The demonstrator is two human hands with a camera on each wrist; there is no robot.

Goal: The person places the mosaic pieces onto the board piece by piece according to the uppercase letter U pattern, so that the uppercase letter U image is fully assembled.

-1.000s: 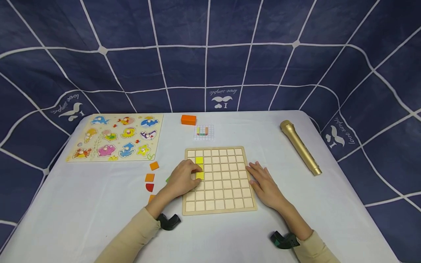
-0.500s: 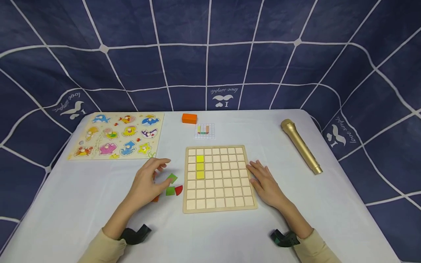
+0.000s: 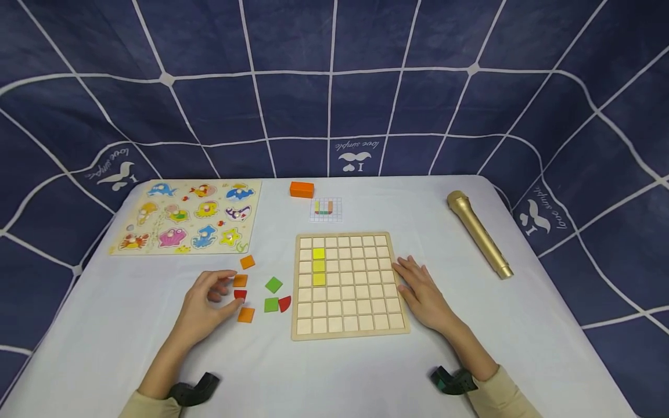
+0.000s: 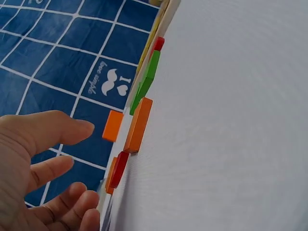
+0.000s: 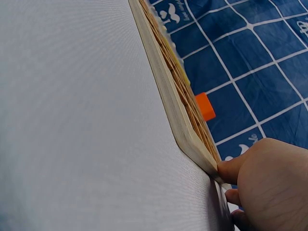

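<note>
My left hand (image 3: 204, 305) hovers left of the loose tiles, thumb and fingers spread apart with nothing between them. Nearest to it are a red quarter-round tile (image 3: 240, 294) and an orange square tile (image 3: 240, 281); the thumb tip overlaps the red one in the head view. The left wrist view also shows the fingers apart beside an orange tile (image 4: 138, 126). A wooden grid board (image 3: 350, 335) carries yellow square tiles (image 3: 319, 266) in one column. Against the board's right edge rests my right hand (image 3: 425, 296), fingers extended; its thumb touches the board's side (image 5: 163, 91) in the right wrist view.
Green tiles (image 3: 271, 305) and another red quarter-round tile (image 3: 284, 303) lie just left of the board. A pattern card (image 3: 326, 217) and an orange block (image 3: 302, 190) are behind it. A sea-animal puzzle (image 3: 157, 220) lies back left, a gold microphone (image 3: 478, 232) at right.
My left hand has left the yellow tiles on the board and moved left, its fingers spreading, to the orange and red tiles. My right hand has stayed at the board's edge.
</note>
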